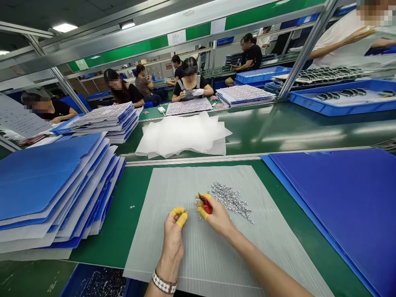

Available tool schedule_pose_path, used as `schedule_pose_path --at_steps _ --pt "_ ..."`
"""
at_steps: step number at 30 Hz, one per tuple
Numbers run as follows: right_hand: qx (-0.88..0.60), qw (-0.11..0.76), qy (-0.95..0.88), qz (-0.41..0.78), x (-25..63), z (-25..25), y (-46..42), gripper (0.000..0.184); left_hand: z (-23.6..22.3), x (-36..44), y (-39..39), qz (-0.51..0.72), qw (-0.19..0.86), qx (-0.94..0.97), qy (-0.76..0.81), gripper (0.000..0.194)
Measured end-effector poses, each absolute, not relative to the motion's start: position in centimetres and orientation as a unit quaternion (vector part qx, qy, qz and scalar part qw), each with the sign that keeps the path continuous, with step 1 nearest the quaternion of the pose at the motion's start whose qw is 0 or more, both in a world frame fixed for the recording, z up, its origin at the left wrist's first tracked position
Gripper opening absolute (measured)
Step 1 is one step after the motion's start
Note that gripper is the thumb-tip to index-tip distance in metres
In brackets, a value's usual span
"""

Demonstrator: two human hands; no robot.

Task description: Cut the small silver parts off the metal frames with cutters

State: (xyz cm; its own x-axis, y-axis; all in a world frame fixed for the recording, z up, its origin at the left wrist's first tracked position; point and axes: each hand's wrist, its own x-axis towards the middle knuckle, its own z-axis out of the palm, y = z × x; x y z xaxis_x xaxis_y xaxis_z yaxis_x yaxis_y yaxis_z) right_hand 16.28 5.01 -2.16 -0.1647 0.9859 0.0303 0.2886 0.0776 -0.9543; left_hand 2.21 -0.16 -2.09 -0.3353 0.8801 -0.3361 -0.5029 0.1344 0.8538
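Note:
My left hand (174, 235), with yellow finger cots on thumb and forefinger, is closed in a pinch above the white foam sheet (154, 247). A tiny silvery metal part shows at its fingertips; its exact shape is too small to tell. My right hand (218, 216), also in yellow finger cots, is closed around small red-handled pliers (206, 206). Their dark jaws point up and away from me. Just beyond and to the right of that hand lies a loose pile of small silvery metal parts (230, 198), with a few strays near the pliers.
Blue sheets with white liners form a tall stack (49, 177) at left; flat blue sheets (340, 206) lie at right. White foam sheets (182, 134) rest across the metal rail. Below left is a blue bin (72, 284) of dark parts. Several people work beyond the bench.

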Motion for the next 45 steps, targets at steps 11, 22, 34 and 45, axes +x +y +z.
schedule_pose_path --at_steps 11,22,34,45 --pt "-0.492 0.118 -0.842 0.189 18.3 1.1 3.8 0.006 -2.6 2.0 -0.5 0.612 0.541 0.232 0.528 0.029" --pt "-0.448 0.134 -0.863 0.192 18.2 1.2 3.9 0.014 -3.4 1.3 -0.9 0.596 0.500 0.310 0.546 0.026" --pt "-0.441 0.038 -0.884 0.147 18.0 2.0 4.1 0.013 -4.6 0.5 -1.1 0.553 0.449 0.415 0.565 0.018" --pt "-0.459 0.027 -0.870 0.181 18.4 1.6 4.2 0.011 -3.8 0.8 -1.1 0.562 0.502 0.338 0.564 0.026"
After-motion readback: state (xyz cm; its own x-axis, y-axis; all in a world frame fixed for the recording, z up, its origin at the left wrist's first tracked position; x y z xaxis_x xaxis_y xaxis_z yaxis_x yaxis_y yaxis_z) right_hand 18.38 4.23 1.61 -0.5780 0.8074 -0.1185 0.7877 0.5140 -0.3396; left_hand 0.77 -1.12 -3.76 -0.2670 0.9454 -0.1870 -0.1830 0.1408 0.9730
